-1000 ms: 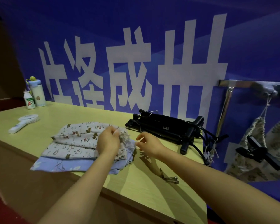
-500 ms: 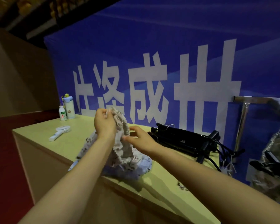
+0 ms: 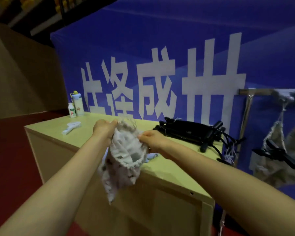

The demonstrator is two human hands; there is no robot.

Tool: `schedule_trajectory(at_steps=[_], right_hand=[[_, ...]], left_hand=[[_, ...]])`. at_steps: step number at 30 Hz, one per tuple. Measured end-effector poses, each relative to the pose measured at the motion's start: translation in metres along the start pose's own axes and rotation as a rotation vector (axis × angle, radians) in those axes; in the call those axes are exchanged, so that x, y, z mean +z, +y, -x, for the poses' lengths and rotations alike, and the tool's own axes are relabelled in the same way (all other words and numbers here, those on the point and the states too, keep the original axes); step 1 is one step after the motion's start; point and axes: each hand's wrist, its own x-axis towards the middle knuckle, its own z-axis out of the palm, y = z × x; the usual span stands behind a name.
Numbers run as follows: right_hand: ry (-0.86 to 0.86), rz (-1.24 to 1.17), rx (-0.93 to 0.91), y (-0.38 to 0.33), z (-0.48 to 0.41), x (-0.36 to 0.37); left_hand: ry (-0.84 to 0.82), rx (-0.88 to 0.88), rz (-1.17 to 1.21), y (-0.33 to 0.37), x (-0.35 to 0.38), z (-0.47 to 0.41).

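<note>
Printed garment: you are holding it aloft, left hand gripping one edge, right hand pinching opposite edge. Next, likely: spreading it for black hangers beyond right hand.

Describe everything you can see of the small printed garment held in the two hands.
The garment is soft, pale grey-white cloth with small dark printed figures, which are blurred. A gathered, ruffled hem rings an opening near its middle. It hangs crumpled in the air in front of the near edge of the table, its lower end dangling free. The left hand grips its top, and the right hand pinches its right side. Nothing else plainly touches it.
</note>
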Motion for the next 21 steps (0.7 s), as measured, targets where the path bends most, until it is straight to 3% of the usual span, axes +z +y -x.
schedule_trajectory(at_steps=[3, 8, 12, 15, 18, 21], right_hand=[[0.035, 0.092, 0.071, 0.025, 0.019, -0.032], [0.116, 0.147, 0.089, 0.047, 0.040, -0.058], [0.275, 0.173, 0.098, 0.067, 0.048, -0.078], [0.363, 0.353, 0.124, 0.080, 0.048, -0.092], [0.318, 0.603, 0.185, 0.094, 0.047, -0.100], [0.293, 0.687, 0.215, 0.107, 0.047, -0.101]], left_hand=[[-0.224, -0.080, -0.139, -0.021, 0.011, 0.017], [-0.407, -0.116, -0.164, -0.029, 0.052, 0.040], [-0.452, -0.088, -0.119, -0.028, 0.078, 0.053], [-0.448, -0.056, -0.136, -0.029, 0.085, 0.057], [-0.453, -0.034, -0.155, -0.035, 0.087, 0.052], [-0.443, -0.056, -0.177, -0.041, 0.087, 0.047]])
